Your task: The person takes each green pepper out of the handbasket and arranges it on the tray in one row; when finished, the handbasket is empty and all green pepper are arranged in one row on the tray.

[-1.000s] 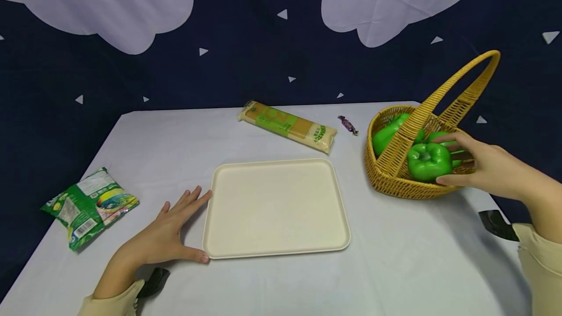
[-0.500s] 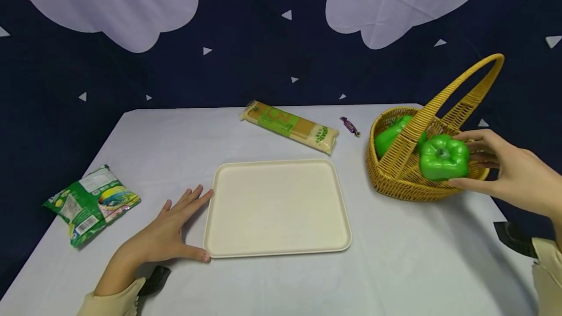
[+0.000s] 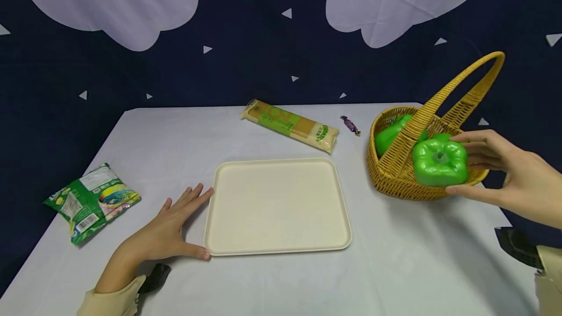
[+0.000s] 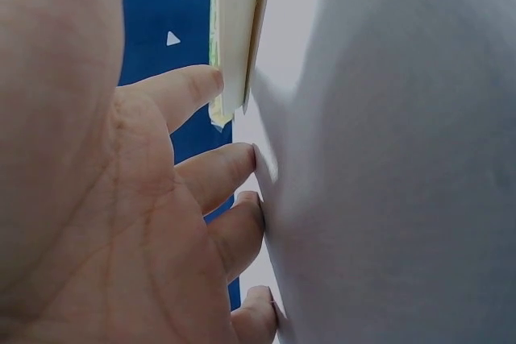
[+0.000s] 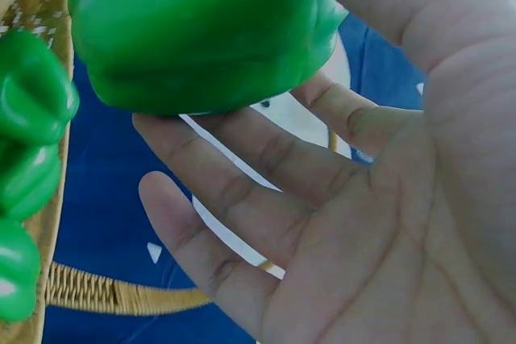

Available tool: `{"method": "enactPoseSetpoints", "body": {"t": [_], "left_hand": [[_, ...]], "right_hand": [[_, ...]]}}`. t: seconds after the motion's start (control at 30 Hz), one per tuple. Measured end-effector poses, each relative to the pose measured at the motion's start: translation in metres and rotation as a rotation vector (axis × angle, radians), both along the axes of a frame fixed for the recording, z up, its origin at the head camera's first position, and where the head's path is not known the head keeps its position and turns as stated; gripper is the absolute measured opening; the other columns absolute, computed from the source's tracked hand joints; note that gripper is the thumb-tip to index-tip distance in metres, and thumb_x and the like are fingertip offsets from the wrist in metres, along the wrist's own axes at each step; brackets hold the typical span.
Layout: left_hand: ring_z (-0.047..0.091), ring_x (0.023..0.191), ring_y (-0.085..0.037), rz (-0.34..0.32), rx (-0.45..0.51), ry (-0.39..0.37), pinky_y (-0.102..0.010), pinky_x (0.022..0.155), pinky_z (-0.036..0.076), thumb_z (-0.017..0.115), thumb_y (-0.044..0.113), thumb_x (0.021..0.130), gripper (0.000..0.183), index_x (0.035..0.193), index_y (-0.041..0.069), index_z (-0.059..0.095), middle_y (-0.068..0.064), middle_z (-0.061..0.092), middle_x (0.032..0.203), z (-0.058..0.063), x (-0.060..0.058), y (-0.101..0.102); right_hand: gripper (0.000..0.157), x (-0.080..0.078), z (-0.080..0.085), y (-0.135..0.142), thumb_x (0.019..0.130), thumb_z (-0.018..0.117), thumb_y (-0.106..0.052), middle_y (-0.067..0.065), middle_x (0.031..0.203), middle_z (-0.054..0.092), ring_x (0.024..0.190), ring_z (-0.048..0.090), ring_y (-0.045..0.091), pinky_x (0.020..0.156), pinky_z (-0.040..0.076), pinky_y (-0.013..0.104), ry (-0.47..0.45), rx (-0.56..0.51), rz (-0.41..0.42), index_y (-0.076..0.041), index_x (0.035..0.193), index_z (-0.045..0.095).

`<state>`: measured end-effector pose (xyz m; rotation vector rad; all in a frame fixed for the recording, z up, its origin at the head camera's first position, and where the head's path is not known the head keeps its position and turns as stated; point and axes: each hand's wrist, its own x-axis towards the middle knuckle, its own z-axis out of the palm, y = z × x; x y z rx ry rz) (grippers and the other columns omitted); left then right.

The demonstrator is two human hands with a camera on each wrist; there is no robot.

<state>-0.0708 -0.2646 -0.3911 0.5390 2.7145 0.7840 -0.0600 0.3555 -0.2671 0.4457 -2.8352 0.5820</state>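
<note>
Between the thumb and fingers of my right hand (image 3: 505,172) is a glossy green bell pepper (image 3: 440,162), lifted above the near side of a wicker basket (image 3: 395,190). The right wrist view shows the held bell pepper (image 5: 201,34) close up, with more green peppers (image 5: 32,118) in the basket beside it. My left hand (image 3: 162,235) lies spread at the left edge of a cream tray (image 3: 278,206). Its thumb and index fingertip touch the tray's rim. In the left wrist view, the left fingers (image 4: 218,175) are extended along the white tabletop.
A yellow-green noodle packet (image 3: 290,126) lies behind the tray, with a purple wrapped candy (image 3: 350,126) to its right. At the far left is a green snack bag (image 3: 93,204). The basket's tall handle (image 3: 461,82) arches up and leans right.
My right hand has taken the bell pepper up out of the basket and moved slightly toward me with it. The left hand stays in place at the tray.
</note>
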Motion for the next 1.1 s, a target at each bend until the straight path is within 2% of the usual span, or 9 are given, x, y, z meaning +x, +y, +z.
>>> {"method": "enactPoseSetpoints", "body": {"t": [0.07, 0.17, 0.27, 0.33, 0.47, 0.67, 0.87, 1.1], "left_hand": [[0.009, 0.164, -0.056, 0.004, 0.001, -0.002, -0.089, 0.119, 0.003, 0.099, 0.068, 0.056, 0.141, 0.171, 0.025, 0.03, -0.025, 0.019, 0.178, 0.0, 0.0, 0.0], [0.009, 0.164, -0.057, 0.005, 0.0, -0.002, -0.089, 0.118, 0.003, 0.099, 0.067, 0.056, 0.141, 0.172, 0.025, 0.029, -0.025, 0.019, 0.178, 0.0, 0.0, -0.001], [0.009, 0.164, -0.057, 0.003, 0.001, -0.003, -0.09, 0.118, 0.003, 0.099, 0.067, 0.057, 0.141, 0.172, 0.025, 0.029, -0.025, 0.018, 0.179, 0.0, 0.0, -0.001], [0.009, 0.164, -0.057, 0.0, 0.003, -0.003, -0.09, 0.118, 0.003, 0.099, 0.067, 0.057, 0.141, 0.172, 0.025, 0.029, -0.025, 0.018, 0.178, 0.0, 0.001, -0.001], [0.009, 0.164, -0.057, -0.005, 0.008, -0.001, -0.09, 0.118, 0.003, 0.099, 0.066, 0.057, 0.14, 0.172, 0.025, 0.029, -0.025, 0.018, 0.178, 0.0, 0.001, -0.001], [0.01, 0.164, -0.057, -0.003, 0.003, 0.002, -0.09, 0.118, 0.003, 0.099, 0.066, 0.057, 0.14, 0.172, 0.025, 0.029, -0.025, 0.019, 0.178, -0.001, 0.0, -0.001], [0.01, 0.164, -0.057, -0.002, 0.006, 0.001, -0.089, 0.119, 0.002, 0.099, 0.066, 0.057, 0.14, 0.172, 0.026, 0.029, -0.025, 0.019, 0.178, -0.002, 0.0, -0.002], [0.011, 0.164, -0.057, -0.008, 0.008, 0.012, -0.088, 0.119, 0.003, 0.099, 0.066, 0.057, 0.141, 0.172, 0.025, 0.029, -0.025, 0.019, 0.178, -0.002, 0.0, -0.001]], "right_hand": [[0.1, 0.001, 0.002, -0.005, 0.064, 0.102, 0.001, 0.02, 0.133, 0.06, 0.1, 0.043, -0.03, 0.08, 0.038, -0.009, 0.005, -0.009, 0.036, -0.002, 0.148, 0.048], [0.101, -0.001, 0.006, -0.015, 0.063, 0.102, 0.0, 0.001, 0.136, 0.061, 0.102, 0.049, -0.026, 0.085, 0.04, -0.007, 0.012, -0.034, 0.079, -0.006, 0.149, 0.051], [0.101, -0.004, 0.01, -0.026, 0.061, 0.102, 0.001, -0.02, 0.132, 0.06, 0.105, 0.056, -0.02, 0.089, 0.041, -0.005, 0.012, -0.081, 0.116, -0.012, 0.149, 0.054], [0.101, -0.005, 0.011, -0.033, 0.061, 0.102, 0.001, -0.027, 0.13, 0.06, 0.105, 0.059, -0.017, 0.09, 0.042, -0.005, -0.004, -0.117, 0.119, -0.016, 0.149, 0.056], [0.098, -0.007, 0.011, -0.049, 0.063, 0.102, 0.0, -0.022, 0.129, 0.064, 0.108, 0.062, -0.014, 0.091, 0.044, -0.003, -0.028, -0.157, 0.144, -0.019, 0.148, 0.057], [0.095, -0.01, 0.008, -0.072, 0.063, 0.104, -0.008, -0.015, 0.123, 0.068, 0.105, 0.064, -0.007, 0.09, 0.047, 0.002, -0.001, -0.148, 0.237, -0.022, 0.145, 0.06], [0.087, -0.017, 0.005, -0.092, 0.07, 0.103, -0.021, -0.014, 0.129, 0.07, 0.111, 0.065, -0.004, 0.097, 0.047, 0.004, -0.013, -0.108, 0.336, -0.023, 0.146, 0.06], [0.076, -0.027, -0.001, -0.111, 0.081, 0.096, -0.034, -0.015, 0.13, 0.069, 0.116, 0.064, 0.001, 0.102, 0.048, 0.011, -0.078, -0.066, 0.382, -0.027, 0.146, 0.057]]}}
